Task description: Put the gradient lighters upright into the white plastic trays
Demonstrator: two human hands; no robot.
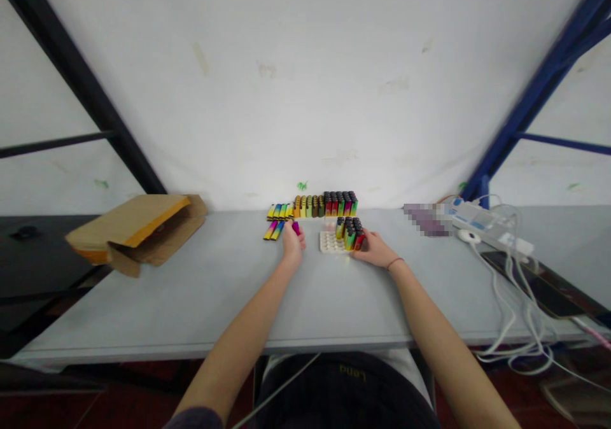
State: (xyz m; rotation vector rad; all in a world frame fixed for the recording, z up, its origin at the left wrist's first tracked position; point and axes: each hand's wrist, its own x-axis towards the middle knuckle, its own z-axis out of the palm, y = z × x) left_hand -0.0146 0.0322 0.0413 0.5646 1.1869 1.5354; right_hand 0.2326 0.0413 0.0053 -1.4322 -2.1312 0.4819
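Note:
My left hand (292, 243) is closed round a magenta lighter (296, 228) on the grey table (191, 289), next to two loose lighters (273, 230) lying flat. My right hand (373, 248) grips the right side of a white slotted tray (329, 243) that holds several upright lighters (350, 232). Its fingers touch the red lighter at the tray's right end. Behind, along the wall, stands a row of many coloured lighters (324, 205), with several lying flat at its left end.
An open brown cardboard box (136, 228) lies at the far left of the table. At the right are a white power strip (482, 220), a tangle of white cables (513, 295), a dark flat device (534, 282) and a blurred purple item (426, 219).

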